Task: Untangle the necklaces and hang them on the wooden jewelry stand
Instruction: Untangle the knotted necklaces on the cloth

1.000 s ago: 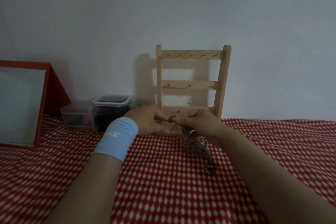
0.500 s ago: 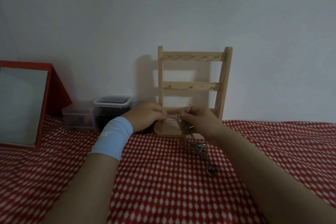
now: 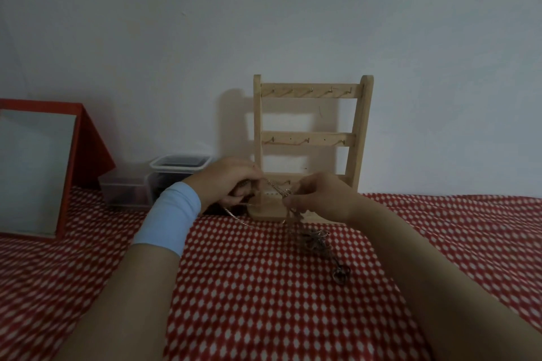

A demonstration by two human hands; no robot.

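A wooden jewelry stand with three rows of small hooks stands against the wall, its hooks bare. In front of its base, my left hand and my right hand each pinch part of a tangled bunch of necklaces. A thin silver chain stretches between the hands and loops down under the left one. The rest of the tangle hangs from my right hand onto the cloth, ending in a dark pendant.
A red-and-white patterned cloth covers the table. A red-framed mirror leans at the left. Two clear plastic boxes sit by the wall left of the stand. A blue wristband is on my left wrist.
My hands have moved apart, drawing a silver chain out of the tangle to the left. The bunch under my right hand has shifted slightly.
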